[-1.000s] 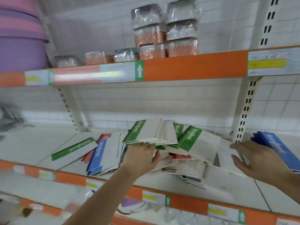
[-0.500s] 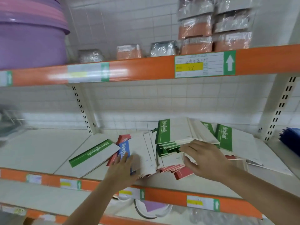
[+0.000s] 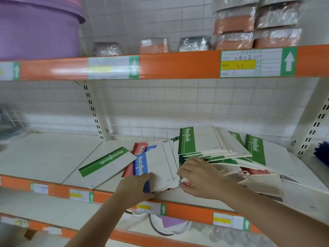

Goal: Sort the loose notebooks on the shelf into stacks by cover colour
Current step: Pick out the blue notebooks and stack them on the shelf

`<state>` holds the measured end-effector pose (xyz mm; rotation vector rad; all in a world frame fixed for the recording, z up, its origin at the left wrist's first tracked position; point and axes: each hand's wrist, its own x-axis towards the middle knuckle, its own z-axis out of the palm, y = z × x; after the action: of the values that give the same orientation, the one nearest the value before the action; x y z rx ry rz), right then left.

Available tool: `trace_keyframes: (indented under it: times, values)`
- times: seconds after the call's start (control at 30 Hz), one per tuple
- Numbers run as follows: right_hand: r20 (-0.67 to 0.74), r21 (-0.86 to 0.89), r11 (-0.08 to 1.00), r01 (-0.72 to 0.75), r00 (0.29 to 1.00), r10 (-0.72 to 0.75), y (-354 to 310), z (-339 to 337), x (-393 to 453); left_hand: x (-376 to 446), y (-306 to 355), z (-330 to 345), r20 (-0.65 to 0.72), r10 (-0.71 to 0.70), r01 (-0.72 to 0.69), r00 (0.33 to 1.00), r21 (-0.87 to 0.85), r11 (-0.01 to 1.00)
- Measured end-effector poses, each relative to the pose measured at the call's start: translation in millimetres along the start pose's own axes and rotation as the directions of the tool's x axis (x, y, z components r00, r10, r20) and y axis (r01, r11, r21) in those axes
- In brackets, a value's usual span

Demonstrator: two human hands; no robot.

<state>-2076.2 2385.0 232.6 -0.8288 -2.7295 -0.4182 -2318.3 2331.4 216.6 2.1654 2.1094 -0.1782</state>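
Loose notebooks with white covers and coloured bands lie heaped on the middle shelf point(image 3: 44, 157). My left hand point(image 3: 135, 186) grips the near corner of a small pile topped by a blue notebook point(image 3: 141, 164), thumb on top. My right hand point(image 3: 201, 177) holds the same pile's right edge between thumb and fingers. A red notebook point(image 3: 140, 148) pokes out behind the blue one. One green notebook point(image 3: 106, 161) lies alone to the left. A fanned green stack point(image 3: 195, 141) sits behind my right hand. Another green notebook point(image 3: 256, 150) and red ones point(image 3: 256, 171) lie further right.
A blue stack point(image 3: 322, 154) shows at the far right, beyond the slotted upright point(image 3: 313, 129). The orange upper shelf edge point(image 3: 178, 65) carries wrapped boxes and a purple tub point(image 3: 35, 27). A bowl point(image 3: 167, 227) sits on the shelf below.
My left hand dropped from the green stack to the blue-topped pile and took hold of it. My right hand came left from the far side to that pile's edge. The view shifted left.
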Motion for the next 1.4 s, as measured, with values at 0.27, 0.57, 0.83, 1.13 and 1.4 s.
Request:
trace_keyframes:
  times: [0.27,0.57,0.83,1.13,1.4]
  values:
    - [0.113,-0.011,1.0,-0.021,0.993,0.023,-22.4,11.9,19.4,-18.3,-13.8,-9.9,-0.097,-0.008,0.02,0.995,0.128,0.992]
    - [0.243,-0.178,0.981,0.074,0.97,-0.029,-45.4,28.5,36.6,-34.1,-28.0,-26.7,-0.439,-0.247,0.227,0.864,-0.098,0.969]
    - [0.275,-0.046,0.993,0.11,0.957,-0.094,-45.2,2.9,37.7,-41.5,-24.7,-26.6,-0.469,-0.234,0.203,0.852,-0.117,0.972]
    - [-0.115,-0.116,0.965,0.234,0.962,-0.247,-23.9,-25.1,12.4,-36.8,-15.0,-41.7,-0.653,-0.075,0.061,0.753,-0.044,0.997]
    - [-0.363,-0.295,0.948,0.123,0.903,-0.231,26.7,-74.7,-61.2,-23.3,20.3,-49.8,-0.735,0.051,-0.027,0.676,0.045,0.999]
